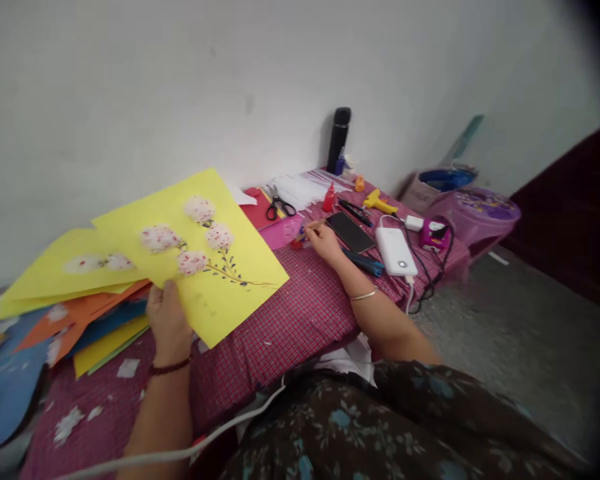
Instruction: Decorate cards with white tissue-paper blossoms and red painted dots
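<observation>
My left hand [169, 319] grips the lower left edge of a yellow sheet of paper [245, 263], lifted and tilted above the table. Fluffy white flowers with red specks and a brown branch with dark leaves decorate it. Another yellow sheet [45, 270] with similar flowers lies to its left, over orange paper [87, 310] and other coloured sheets. My right hand [324, 241] rests on the table beside a pink sheet [279, 233], fingers pinched near small blue and red items. What they hold, if anything, is too small to name.
Near my right hand lie black scissors [281, 205], a red glue bottle [329, 198], a dark phone [351, 231], a blue stapler-like tool [363, 263] and a white power bank [396, 251]. A yellow glue gun [379, 201] and black flask [339, 140] are behind. A purple stool [473, 223] stands right.
</observation>
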`<state>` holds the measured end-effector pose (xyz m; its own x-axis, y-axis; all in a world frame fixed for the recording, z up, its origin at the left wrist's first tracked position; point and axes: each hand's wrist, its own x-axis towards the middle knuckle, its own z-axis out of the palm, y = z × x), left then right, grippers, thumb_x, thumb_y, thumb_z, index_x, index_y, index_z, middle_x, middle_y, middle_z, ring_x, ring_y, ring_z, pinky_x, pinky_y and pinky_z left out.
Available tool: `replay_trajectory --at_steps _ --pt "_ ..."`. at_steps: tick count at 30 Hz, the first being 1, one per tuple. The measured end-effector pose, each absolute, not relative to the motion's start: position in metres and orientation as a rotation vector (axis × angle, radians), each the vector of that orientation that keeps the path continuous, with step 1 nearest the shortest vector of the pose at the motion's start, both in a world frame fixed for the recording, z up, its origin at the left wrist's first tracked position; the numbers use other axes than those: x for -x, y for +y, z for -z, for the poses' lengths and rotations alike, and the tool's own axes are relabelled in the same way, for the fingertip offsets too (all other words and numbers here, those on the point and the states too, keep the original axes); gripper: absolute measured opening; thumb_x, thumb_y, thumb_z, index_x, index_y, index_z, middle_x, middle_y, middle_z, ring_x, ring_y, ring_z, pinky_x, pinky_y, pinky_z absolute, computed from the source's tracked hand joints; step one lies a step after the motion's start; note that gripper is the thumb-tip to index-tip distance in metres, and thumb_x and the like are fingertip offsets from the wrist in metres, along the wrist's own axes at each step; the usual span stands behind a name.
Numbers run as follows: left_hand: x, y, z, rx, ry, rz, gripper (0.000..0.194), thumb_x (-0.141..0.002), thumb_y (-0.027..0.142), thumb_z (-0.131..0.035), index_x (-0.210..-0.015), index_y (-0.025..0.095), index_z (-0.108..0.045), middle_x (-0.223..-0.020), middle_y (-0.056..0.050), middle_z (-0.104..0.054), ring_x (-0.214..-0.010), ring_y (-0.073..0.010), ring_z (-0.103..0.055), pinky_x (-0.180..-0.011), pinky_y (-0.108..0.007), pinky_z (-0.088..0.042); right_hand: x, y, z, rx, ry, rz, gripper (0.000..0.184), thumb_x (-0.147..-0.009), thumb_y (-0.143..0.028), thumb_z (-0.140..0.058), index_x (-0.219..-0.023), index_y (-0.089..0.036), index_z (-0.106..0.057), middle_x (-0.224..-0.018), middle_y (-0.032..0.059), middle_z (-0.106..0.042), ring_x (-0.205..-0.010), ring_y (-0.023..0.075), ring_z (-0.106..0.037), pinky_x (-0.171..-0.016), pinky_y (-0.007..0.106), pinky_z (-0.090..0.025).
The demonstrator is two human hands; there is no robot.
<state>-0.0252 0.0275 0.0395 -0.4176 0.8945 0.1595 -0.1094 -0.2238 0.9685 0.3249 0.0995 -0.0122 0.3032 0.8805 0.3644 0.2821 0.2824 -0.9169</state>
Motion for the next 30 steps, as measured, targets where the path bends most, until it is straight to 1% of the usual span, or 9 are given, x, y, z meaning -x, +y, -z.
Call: replay_trajectory --at_steps 2,5,8,10,12,15,17,22,30 --pt "0.024 0.029 -0.038 -0.968 1.314 -1.731 0.018 -0.084 0.036 -0.065 -0.093 0.02 -0.062 -0.091 0.001 -0.076 -0.077 -0.0152 -0.069 -0.077 -0.028 -0.057 -0.325 0.095 0.009 1.23 -1.218 -0.591 0.009 -0.084 -0.02 -0.061 -0.08 -0.016 -0.068 -0.068 0.0012 -0.065 -0.062 0.0133 -0.057 -0.064 0.028 -0.042" --pt "0.023 0.03 -0.037 -0.934 1.317 -1.717 0.027 -0.081 0.041 -0.068 -0.096 0.02 -0.063 -0.096 -0.004 -0.077 -0.08 -0.0195 -0.072 -0.076 -0.031 -0.059 -0.326 0.085 -0.003 1.158 -1.145 -0.58 0.008 -0.086 -0.019 -0.06 -0.08 -0.018 -0.066 -0.061 -0.0008 -0.061 -0.053 0.0108 -0.05 -0.057 0.027 -0.038" --pt "0.022 0.029 -0.036 -0.874 1.226 -1.704 0.036 -0.076 0.045 -0.073 -0.101 0.02 -0.063 -0.101 -0.005 -0.077 -0.087 -0.0219 -0.074 -0.077 -0.031 -0.059 -0.316 0.072 -0.031 1.049 -1.067 -0.557 0.013 -0.095 -0.028 -0.053 -0.088 -0.022 -0.063 -0.063 -0.0013 -0.059 -0.047 0.0106 -0.045 -0.049 0.027 -0.035" --pt "0.021 0.028 -0.035 -0.863 1.203 -1.693 0.041 -0.074 0.047 -0.074 -0.102 0.02 -0.062 -0.101 -0.006 -0.077 -0.089 -0.023 -0.074 -0.077 -0.031 -0.059 -0.297 0.061 -0.059 0.942 -1.061 -0.552 0.013 -0.097 -0.032 -0.053 -0.09 -0.026 -0.062 -0.065 -0.0017 -0.059 -0.049 0.0118 -0.048 -0.047 0.027 -0.038" --pt "0.02 0.027 -0.033 -0.881 1.205 -1.677 0.042 -0.074 0.048 -0.074 -0.101 0.019 -0.062 -0.099 -0.006 -0.077 -0.091 -0.0239 -0.073 -0.076 -0.031 -0.059 -0.271 0.052 -0.089 0.72 -1.07 -0.593 0.011 -0.096 -0.028 -0.056 -0.09 -0.025 -0.064 -0.066 -0.0018 -0.06 -0.048 0.0105 -0.05 -0.047 0.026 -0.04" --pt "0.019 0.025 -0.031 -0.908 1.212 -1.672 0.04 -0.076 0.048 -0.073 -0.101 0.018 -0.063 -0.096 -0.006 -0.077 -0.089 -0.0236 -0.073 -0.073 -0.03 -0.058 -0.226 0.043 -0.126 0.584 -1.209 -0.594 0.013 -0.098 -0.031 -0.055 -0.094 -0.025 -0.066 -0.069 -0.0025 -0.062 -0.053 0.009 -0.055 -0.052 0.025 -0.046" --pt "0.019 0.023 -0.031 -0.917 1.215 -1.676 0.038 -0.077 0.047 -0.072 -0.1 0.018 -0.064 -0.093 -0.005 -0.077 -0.084 -0.0228 -0.073 -0.071 -0.03 -0.058 -0.201 0.043 -0.138 0.551 -1.332 -0.574 0.015 -0.099 -0.034 -0.053 -0.097 -0.025 -0.065 -0.074 -0.0019 -0.063 -0.059 0.0089 -0.059 -0.056 0.025 -0.048" --pt "0.017 0.016 -0.034 -0.936 1.2 -1.655 0.037 -0.08 0.048 -0.07 -0.102 0.019 -0.064 -0.096 -0.006 -0.077 -0.086 -0.0229 -0.073 -0.07 -0.03 -0.058 -0.167 0.056 -0.125 0.537 -1.48 -0.528 0.02 -0.098 -0.037 -0.052 -0.1 -0.024 -0.067 -0.081 0.0015 -0.067 -0.072 0.0132 -0.065 -0.064 0.03 -0.054" --pt "0.009 0.007 -0.039 -0.834 1.173 -1.606 0.041 -0.079 0.051 -0.072 -0.106 0.021 -0.065 -0.096 -0.006 -0.077 -0.081 -0.0229 -0.073 -0.068 -0.031 -0.058 -0.164 0.067 -0.11 0.631 -1.507 -0.5 0.02 -0.098 -0.037 -0.053 -0.098 -0.023 -0.069 -0.079 0.0028 -0.069 -0.077 0.0175 -0.066 -0.068 0.033 -0.053"
